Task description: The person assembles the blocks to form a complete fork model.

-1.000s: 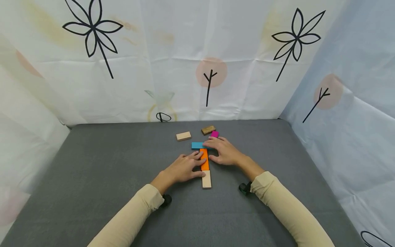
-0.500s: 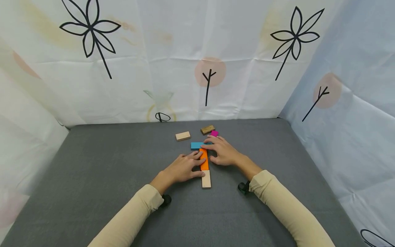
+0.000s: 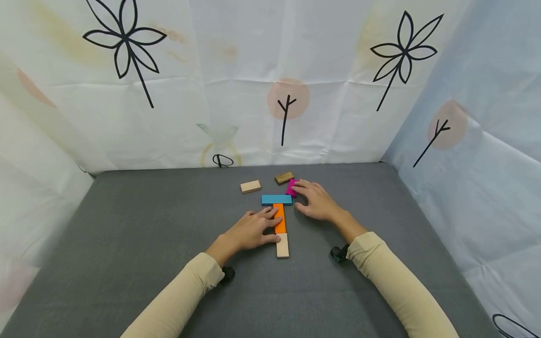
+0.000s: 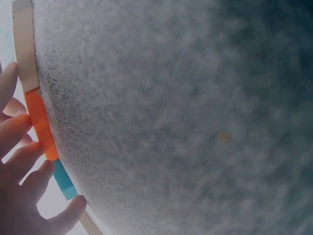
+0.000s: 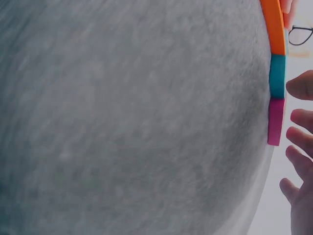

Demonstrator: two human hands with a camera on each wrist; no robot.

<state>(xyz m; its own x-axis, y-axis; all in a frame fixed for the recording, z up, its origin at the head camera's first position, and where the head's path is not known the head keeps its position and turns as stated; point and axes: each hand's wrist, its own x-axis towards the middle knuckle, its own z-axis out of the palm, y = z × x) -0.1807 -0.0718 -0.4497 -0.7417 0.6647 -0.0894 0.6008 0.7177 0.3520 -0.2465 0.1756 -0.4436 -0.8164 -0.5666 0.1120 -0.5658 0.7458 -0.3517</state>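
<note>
Atop a gray table before a printed white fabric backdrop, a person in beige sleeves tends a flat layout of small blocks. The arrangement looks partly built: a pale wooden block and an orange block lie end to end, capped by a blue block set crosswise to form a T. A magenta block lies at the blue block's right end, pointing away from the person; the two appear to meet. Apart from the layout, a brown wooden block lies just beyond the magenta one, and a light wooden block lies farther left, both seemingly unplaced.

The right hand is spread loosely, gripping nothing, with the magenta block directly under or just left of its fingertips; whether they touch it cannot be told. The left hand, fingers extended and parted, rests against the layout from the left, fingertips at the orange block and thumb at the pale one, without grasping either.
</note>
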